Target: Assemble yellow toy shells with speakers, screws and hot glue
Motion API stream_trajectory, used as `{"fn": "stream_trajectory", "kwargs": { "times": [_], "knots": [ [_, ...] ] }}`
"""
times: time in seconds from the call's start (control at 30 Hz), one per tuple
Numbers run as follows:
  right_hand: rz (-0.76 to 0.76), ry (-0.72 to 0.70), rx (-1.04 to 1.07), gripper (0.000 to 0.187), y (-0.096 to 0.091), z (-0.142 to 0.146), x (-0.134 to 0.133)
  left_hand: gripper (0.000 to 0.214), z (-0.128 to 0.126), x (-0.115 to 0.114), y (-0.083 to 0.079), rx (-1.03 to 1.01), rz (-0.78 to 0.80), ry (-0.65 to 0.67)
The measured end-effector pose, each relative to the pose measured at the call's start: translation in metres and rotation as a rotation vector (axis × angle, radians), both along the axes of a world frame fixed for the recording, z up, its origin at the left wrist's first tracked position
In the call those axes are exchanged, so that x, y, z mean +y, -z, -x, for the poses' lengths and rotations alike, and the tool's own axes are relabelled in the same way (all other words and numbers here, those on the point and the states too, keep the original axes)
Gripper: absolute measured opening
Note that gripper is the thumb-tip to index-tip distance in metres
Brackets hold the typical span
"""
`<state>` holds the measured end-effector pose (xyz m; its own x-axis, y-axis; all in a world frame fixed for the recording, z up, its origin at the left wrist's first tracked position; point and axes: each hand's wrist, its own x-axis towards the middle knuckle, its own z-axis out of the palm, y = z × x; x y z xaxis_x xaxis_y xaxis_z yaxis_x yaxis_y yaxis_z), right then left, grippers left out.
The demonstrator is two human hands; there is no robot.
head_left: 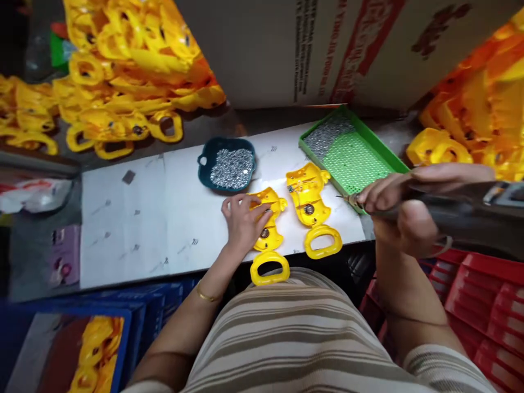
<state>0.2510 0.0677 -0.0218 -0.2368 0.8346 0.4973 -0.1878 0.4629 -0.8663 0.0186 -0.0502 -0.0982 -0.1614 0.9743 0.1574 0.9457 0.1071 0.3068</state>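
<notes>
My left hand (242,222) rests on a yellow plastic animal-shaped shell (277,228), with its fingers bent over the upper part. The fingertips partly hide the shell's inside; a round metal piece shows lower down, and a yellow ring handle juts toward me. Just right of it lies a second, matching yellow shell (311,191), hollow side up, with a round metal piece inside. In my right hand (403,204) is a dark power screwdriver (462,221), slightly blurred. Its thin bit points left, over the green tray's near corner, apart from both shells.
A dark teal bowl (207,177) of small silver screws stands behind the shells. The green mesh tray (356,155) holds more screws at its far end. Yellow parts (135,71) are heaped at back left and right. A large carton (262,54) borders the white board (135,229).
</notes>
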Motion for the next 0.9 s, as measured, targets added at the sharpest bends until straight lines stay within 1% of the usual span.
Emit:
{"fn": "stream_trajectory", "kwargs": {
  "times": [0.03, 0.1, 0.17, 0.23, 0.27, 0.37, 0.57, 0.77, 0.9],
  "knots": [
    [-0.01, -0.051, 0.042, 0.031, -0.003, 0.007, -0.005, 0.013, -0.003, 0.0, 0.0, -0.005, 0.0, 0.004],
    [0.006, -0.147, 0.063, 0.026, -0.003, 0.022, -0.013, 0.013, -0.006, -0.001, 0.002, -0.017, -0.002, 0.001],
    [0.01, -0.208, 0.065, 0.021, 0.005, 0.038, -0.019, 0.012, -0.008, -0.001, 0.003, -0.034, -0.002, -0.011],
    [0.012, -0.231, 0.1, 0.01, 0.015, 0.054, -0.023, 0.012, -0.008, -0.001, 0.004, -0.055, -0.001, -0.017],
    [0.021, -0.238, 0.127, 0.009, 0.019, 0.061, -0.025, 0.012, -0.008, -0.001, 0.004, -0.065, 0.0, -0.016],
    [0.059, -0.257, 0.171, 0.021, 0.025, 0.08, -0.028, 0.012, -0.007, 0.0, 0.003, -0.082, 0.002, -0.011],
    [0.104, -0.223, 0.101, 0.027, 0.027, 0.103, -0.028, 0.009, -0.007, 0.002, -0.002, -0.099, 0.025, -0.002],
    [0.153, -0.211, 0.064, 0.032, 0.042, 0.112, -0.027, 0.009, -0.007, 0.002, -0.002, -0.122, 0.042, -0.003],
    [0.157, -0.207, 0.03, 0.034, 0.047, 0.113, -0.027, 0.009, -0.006, 0.002, -0.001, -0.126, 0.042, 0.0]
  ]
}}
